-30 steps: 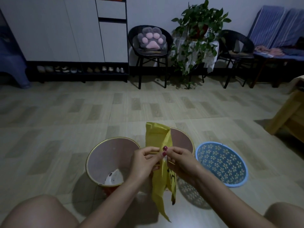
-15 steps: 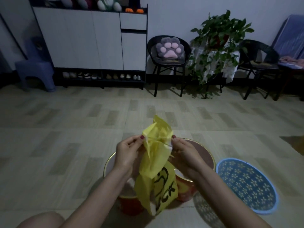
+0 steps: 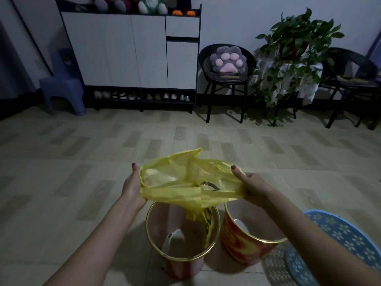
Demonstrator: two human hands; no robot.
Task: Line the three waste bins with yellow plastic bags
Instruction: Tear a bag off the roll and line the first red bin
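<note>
A yellow plastic bag (image 3: 185, 182) is stretched wide open between my hands, above the bins. My left hand (image 3: 133, 188) grips its left edge and my right hand (image 3: 250, 187) grips its right edge. The bag's lower end hangs down into the left bin (image 3: 153, 238), a red tin with a gold rim and something pale at its bottom. A second red and gold bin (image 3: 241, 242) stands just to its right, partly under my right forearm. A blue perforated plastic bin (image 3: 338, 230) lies at the far right.
Tiled floor spreads ahead. Along the back wall stand a white cabinet (image 3: 132, 50) with shoes beneath, a purple stool (image 3: 61, 87), a black chair with a paw cushion (image 3: 226, 65), a leafy plant (image 3: 296, 50) and another black chair (image 3: 350, 79).
The bag went from a narrow folded strip held close between my hands to a wide open mouth as my hands pulled apart. The view tilted up and shifted left.
</note>
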